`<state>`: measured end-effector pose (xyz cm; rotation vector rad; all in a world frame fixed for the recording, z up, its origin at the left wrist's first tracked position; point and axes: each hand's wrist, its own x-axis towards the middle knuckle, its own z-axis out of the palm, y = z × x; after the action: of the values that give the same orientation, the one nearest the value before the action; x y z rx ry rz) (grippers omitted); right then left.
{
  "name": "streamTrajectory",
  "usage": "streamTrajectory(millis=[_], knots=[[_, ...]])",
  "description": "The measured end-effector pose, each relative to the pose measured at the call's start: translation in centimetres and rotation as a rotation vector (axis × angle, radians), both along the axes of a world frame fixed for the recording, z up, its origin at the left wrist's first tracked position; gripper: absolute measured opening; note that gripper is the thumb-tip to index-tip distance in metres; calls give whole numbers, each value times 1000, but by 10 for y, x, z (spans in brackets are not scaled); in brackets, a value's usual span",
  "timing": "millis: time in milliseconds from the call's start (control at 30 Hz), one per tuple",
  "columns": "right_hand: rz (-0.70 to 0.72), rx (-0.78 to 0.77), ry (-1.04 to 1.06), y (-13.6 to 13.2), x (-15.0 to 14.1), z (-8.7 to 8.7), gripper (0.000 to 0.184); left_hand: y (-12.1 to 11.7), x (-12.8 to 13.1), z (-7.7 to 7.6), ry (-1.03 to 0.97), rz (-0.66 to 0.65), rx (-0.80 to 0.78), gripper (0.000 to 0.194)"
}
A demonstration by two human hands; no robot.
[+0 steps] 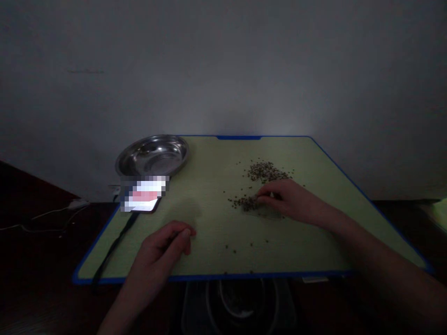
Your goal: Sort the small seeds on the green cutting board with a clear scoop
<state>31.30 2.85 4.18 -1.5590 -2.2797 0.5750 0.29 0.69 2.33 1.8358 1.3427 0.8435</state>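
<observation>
Small dark grains, like seeds or peppercorns, lie in a larger heap [265, 170] and a smaller cluster [244, 203] on the pale green table top [209, 172]. At the right edge of the smaller cluster is my right hand [286, 197], thumb and index fingertip pinched together; whatever is between them is too small to make out. My left hand [165, 249] hovers near the table's front left, fingers curled and thumb pressed to the index finger. What it holds, if anything, is hidden. A few loose grains [234, 251] are scattered near the front edge.
A shiny metal basin [153, 156] stands at the back left. In front of it lies a lit phone [145, 194], with a dark strap [115, 246] hanging over the table edge. Below the front edge is a dark round container [242, 302]. A grey wall rises behind.
</observation>
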Motion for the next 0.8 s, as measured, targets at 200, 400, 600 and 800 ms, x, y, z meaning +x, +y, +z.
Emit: streamTrajectory(millis=[200, 400, 600, 800], knots=[[20, -84, 55, -12, 4, 3, 20, 1, 2, -1, -17, -5, -11, 25], [96, -103, 33, -17, -27, -5, 15, 0, 2, 0, -39, -6, -23, 24], [197, -128, 47, -24, -48, -6, 15, -1, 2, -1, -40, -6, -27, 22], [262, -212, 114, -38, -50, -3, 16, -2, 1, 0, -41, -29, -1, 23]])
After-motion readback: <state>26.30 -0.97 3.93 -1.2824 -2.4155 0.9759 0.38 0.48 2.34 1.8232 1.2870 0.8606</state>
